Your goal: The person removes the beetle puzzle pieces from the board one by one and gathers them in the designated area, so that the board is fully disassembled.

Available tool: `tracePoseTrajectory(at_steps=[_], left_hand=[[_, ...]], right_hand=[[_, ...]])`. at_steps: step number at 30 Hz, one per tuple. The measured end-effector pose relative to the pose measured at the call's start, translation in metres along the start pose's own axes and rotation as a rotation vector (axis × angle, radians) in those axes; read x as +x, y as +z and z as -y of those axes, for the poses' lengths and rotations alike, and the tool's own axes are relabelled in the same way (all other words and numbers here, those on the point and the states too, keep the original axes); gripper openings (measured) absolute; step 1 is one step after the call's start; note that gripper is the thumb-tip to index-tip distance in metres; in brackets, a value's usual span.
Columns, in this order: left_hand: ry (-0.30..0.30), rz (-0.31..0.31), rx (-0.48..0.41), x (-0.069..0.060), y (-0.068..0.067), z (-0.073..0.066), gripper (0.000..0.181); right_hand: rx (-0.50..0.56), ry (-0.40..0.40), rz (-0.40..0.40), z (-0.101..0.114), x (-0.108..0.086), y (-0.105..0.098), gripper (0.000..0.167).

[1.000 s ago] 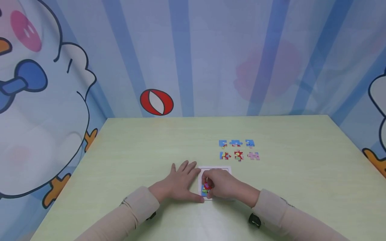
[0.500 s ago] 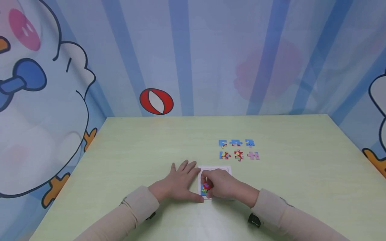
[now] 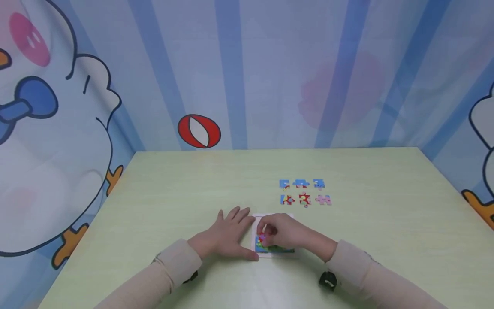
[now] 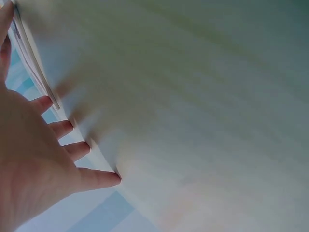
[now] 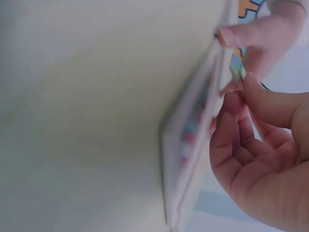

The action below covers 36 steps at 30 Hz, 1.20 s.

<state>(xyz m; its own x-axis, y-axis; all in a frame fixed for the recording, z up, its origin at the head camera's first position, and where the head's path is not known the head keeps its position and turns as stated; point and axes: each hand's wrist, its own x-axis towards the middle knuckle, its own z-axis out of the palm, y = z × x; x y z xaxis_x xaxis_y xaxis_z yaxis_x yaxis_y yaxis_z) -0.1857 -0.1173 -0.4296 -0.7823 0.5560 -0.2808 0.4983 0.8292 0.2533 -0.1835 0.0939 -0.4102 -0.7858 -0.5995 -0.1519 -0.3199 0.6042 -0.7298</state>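
Observation:
My right hand (image 3: 287, 231) pinches a small jigsaw piece (image 3: 260, 243) between thumb and fingers, over the lower left of a white-bordered puzzle frame (image 3: 275, 255). The right wrist view shows the blue and green jigsaw piece (image 5: 237, 66) tilted and raised off the frame (image 5: 176, 118). Some coloured pieces (image 3: 284, 249) lie along the frame's bottom, partly hidden by my right hand. With fingers spread, my left hand (image 3: 227, 236) rests on the table at the frame's left edge; its thumb touches the lower left corner. The left wrist view shows these straight fingers (image 4: 99, 179) on the tabletop.
Several loose jigsaw pieces lie in two rows behind the frame, among them a red and yellow piece (image 3: 305, 199) and a pink piece (image 3: 323, 200). The pale green table (image 3: 185, 180) ends at a blue striped cloth backdrop (image 3: 270, 77) with cartoon prints.
My right hand has drawn slightly right and up with the jigsaw piece, and more of the frame's bottom row shows beneath it. My left hand holds its place.

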Motion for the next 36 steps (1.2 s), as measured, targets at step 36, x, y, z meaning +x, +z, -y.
tracePoseTrajectory(at_steps=[36], left_hand=[[-0.036, 0.019, -0.031, -0.045, -0.004, 0.016, 0.103]], right_hand=[[-0.026, 0.154, -0.153, -0.053, 0.003, -0.049, 0.011]])
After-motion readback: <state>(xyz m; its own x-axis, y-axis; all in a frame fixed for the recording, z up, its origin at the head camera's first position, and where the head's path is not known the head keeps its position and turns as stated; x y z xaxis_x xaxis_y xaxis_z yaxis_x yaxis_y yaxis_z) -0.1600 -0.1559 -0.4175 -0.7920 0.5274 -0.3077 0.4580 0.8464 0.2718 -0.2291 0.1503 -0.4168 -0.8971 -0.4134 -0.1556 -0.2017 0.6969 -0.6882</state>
